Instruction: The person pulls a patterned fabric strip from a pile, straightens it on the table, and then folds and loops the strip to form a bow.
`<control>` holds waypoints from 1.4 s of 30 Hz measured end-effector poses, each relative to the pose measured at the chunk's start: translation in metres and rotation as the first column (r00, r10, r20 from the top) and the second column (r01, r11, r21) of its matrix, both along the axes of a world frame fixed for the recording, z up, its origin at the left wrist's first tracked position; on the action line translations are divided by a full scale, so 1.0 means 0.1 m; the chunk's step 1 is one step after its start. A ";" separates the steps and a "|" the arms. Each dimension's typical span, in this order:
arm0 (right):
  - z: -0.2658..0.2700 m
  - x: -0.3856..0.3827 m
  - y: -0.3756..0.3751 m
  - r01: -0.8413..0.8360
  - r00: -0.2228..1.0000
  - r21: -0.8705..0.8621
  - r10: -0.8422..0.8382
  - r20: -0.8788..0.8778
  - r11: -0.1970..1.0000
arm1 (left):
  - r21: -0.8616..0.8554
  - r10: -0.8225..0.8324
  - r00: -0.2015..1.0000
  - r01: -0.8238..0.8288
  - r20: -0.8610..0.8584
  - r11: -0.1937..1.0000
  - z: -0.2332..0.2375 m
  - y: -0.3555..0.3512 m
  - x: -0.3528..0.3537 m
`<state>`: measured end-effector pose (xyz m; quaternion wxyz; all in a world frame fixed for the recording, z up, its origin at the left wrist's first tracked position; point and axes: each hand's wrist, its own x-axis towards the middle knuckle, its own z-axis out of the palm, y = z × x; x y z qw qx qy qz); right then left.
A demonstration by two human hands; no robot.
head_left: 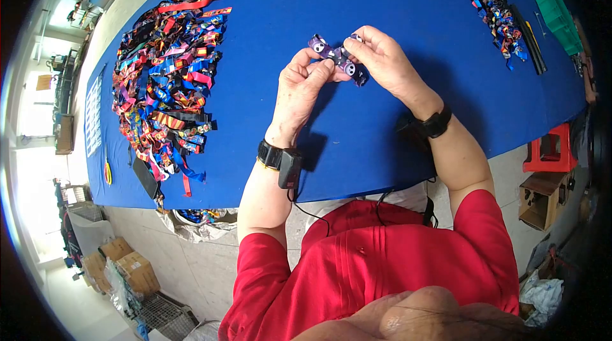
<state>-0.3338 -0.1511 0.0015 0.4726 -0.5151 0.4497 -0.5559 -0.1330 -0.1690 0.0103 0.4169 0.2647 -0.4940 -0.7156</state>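
Observation:
A dark purple patterned ribbon piece with white motifs (349,68) is held above the blue table, looped or folded into a bow-like shape. My left hand (305,81) pinches its middle and lower left part between thumb and fingers. At its upper right end, my right hand (382,60) has thumb and fingers closed on it. One end of the ribbon hangs below, between the two hands. Black bands with cables are on both wrists.
A wide heap of colourful ribbon strips (169,79) lies on the blue table (274,15) at left. Small folded pieces (488,6) form a long pile at upper right, beside black bars (530,41) and a green crate (551,6). A red stool (551,149) stands at right.

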 end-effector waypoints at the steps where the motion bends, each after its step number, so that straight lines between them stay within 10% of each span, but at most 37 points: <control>1: -0.03 0.00 -0.01 0.001 1.000 -0.008 -0.001 -0.002 1.000 | -0.001 0.002 1.000 -0.002 0.015 1.000 0.00 0.00 0.00; 32: 0.12 0.12 0.11 0.069 0.991 0.060 -0.062 -0.115 0.996 | 0.001 0.008 1.000 -0.008 0.026 1.000 0.06 0.05 -0.04; 42: 0.22 0.14 0.15 -0.175 0.975 0.099 0.158 0.157 0.980 | 0.005 0.075 0.996 -0.075 0.044 0.997 0.07 0.05 -0.05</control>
